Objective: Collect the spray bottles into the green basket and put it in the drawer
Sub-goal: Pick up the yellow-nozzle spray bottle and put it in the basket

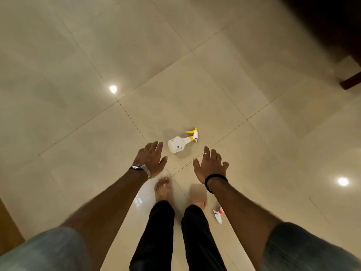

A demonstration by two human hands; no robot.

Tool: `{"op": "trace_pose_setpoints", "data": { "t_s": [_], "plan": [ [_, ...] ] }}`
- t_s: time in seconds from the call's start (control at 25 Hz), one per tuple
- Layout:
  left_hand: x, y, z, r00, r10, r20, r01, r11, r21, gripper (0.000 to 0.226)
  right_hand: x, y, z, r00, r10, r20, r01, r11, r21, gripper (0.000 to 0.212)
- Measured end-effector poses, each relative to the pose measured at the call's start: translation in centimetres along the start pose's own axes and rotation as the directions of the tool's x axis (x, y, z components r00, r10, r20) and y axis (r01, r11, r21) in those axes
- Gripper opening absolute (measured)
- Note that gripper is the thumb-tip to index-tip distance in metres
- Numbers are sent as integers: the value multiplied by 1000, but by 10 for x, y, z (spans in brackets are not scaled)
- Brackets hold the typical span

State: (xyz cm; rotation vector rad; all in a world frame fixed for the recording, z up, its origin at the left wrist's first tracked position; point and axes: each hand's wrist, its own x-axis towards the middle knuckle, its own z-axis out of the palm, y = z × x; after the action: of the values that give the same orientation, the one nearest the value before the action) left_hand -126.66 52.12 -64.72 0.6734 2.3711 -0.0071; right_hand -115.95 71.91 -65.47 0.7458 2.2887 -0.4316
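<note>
A white spray bottle with a yellow trigger head [180, 142] lies on its side on the cream tiled floor, just ahead of my bare feet. My left hand [151, 158] hovers to its left with fingers spread and nothing in it. To the bottle's lower right my right hand [210, 165] is also empty, fingers apart. Both hands are above the floor and apart from the bottle. Part of a second spray bottle, white nozzle with a red collar [218, 214], shows beside my right forearm; the arm hides its body. Neither the green basket nor a drawer is in view.
Dark wooden furniture fills the top right corner, with one leg [350, 81] standing on the floor. A wooden edge [7, 227] runs along the lower left. Ceiling lights reflect off the glossy tiles.
</note>
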Motion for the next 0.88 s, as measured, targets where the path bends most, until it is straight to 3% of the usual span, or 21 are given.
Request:
{"op": "trace_pose_setpoints", "data": {
  "t_s": [0.4,0.52,0.6,0.72,0.88],
  "plan": [
    [175,-33,146,988,140,70,-145,987,71,70,173,-29,145,995,59,85,-65,995,77,70],
    [216,-25,173,989,110,98,-112,994,12,75,206,-35,174,998,17,60,-23,995,94,66],
    [239,-22,186,989,53,136,-45,997,-61,75,228,-37,191,995,57,83,-75,968,240,63],
    [256,-20,204,972,0,234,34,989,-142,79,253,-40,209,944,168,283,-309,750,585,61],
    [254,-21,215,946,26,323,35,983,-181,90,260,-53,221,845,173,506,-534,283,796,59]
  ]
}}
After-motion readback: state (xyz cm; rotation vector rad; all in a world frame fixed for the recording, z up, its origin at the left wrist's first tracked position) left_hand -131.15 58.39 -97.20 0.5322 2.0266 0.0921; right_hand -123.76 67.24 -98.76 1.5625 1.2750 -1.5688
